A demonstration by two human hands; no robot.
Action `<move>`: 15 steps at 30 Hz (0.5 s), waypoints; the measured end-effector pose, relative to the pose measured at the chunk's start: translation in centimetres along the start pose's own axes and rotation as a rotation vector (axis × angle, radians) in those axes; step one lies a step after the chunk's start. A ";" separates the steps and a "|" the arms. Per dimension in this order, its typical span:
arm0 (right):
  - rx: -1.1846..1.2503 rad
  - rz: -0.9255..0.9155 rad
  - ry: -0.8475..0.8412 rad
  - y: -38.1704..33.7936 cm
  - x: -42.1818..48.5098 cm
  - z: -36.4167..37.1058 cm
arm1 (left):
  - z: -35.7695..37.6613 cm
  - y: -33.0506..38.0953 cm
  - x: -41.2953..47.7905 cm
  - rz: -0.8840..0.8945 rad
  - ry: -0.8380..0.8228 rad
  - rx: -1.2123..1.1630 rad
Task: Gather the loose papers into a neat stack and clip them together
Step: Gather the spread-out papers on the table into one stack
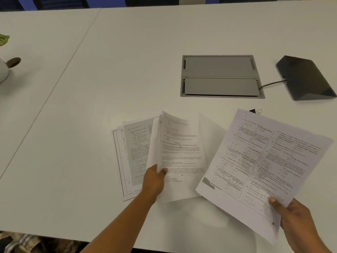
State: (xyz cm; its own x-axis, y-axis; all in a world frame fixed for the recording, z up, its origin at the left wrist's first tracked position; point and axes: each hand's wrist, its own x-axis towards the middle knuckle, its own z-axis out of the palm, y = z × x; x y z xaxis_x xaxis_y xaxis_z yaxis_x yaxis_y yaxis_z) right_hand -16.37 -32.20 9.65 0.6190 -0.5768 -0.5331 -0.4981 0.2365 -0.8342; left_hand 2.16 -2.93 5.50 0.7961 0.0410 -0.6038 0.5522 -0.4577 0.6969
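Printed white papers lie spread on the white table (127, 70). My left hand (155, 179) grips a small bundle of sheets (178, 152) by its lower left edge, its far end curling upward. Under it, several more sheets (131, 152) lie fanned out flat to the left. My right hand (295, 221) holds a two-column printed sheet (264, 161) by its near corner, lifted and tilted over the table. A black binder clip (255, 111) lies on the table just beyond that sheet's far edge, partly hidden by it.
A grey cable hatch (220, 75) is set into the table behind the papers. A black wedge-shaped device (306, 77) with a cable sits at the far right. A white pot (3, 70) and a green leaf (3, 40) are at the left edge.
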 end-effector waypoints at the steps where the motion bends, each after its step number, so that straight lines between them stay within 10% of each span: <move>1: 0.000 0.001 0.000 -0.2 0.1 -0.3 | -0.7 0.2 -0.7 0.019 0.009 -0.026; 15: -0.007 -0.109 -0.097 -3.1 0.8 1.9 | -8.9 4.5 -7.4 0.112 -0.110 -0.273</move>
State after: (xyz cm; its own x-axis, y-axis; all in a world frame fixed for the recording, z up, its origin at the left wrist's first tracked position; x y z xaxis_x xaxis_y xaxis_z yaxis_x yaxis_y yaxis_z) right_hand -13.22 -31.91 11.57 0.7250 -0.5208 -0.4506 -0.4286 0.1709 -0.8872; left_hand 0.90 2.63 16.56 0.8323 -0.0996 -0.5453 0.5206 -0.1976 0.8307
